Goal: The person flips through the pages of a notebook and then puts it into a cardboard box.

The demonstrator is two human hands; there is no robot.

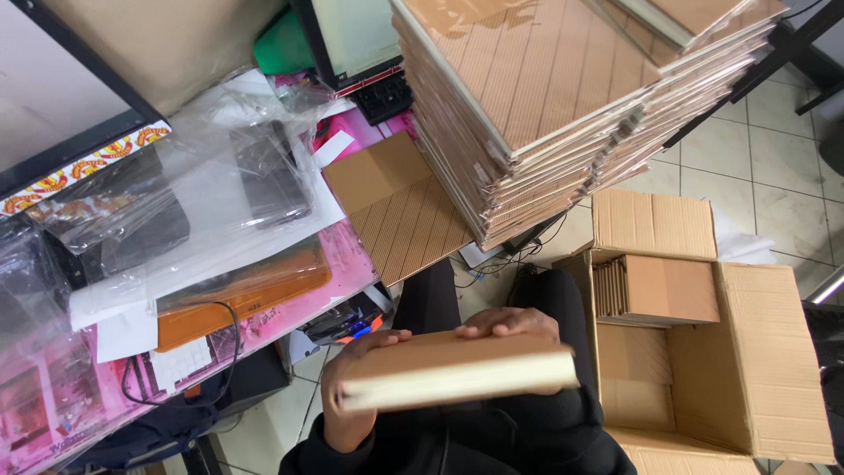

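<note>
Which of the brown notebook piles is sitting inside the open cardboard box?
The small stack of notebooks in the cardboard box on the floor; the tall stack rests on the desk, and another bundle is held in both hands.

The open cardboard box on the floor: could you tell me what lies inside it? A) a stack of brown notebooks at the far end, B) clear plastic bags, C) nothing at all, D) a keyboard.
A: a stack of brown notebooks sits at the far end of the box, while both hands, left and right, hold another notebook.
</note>
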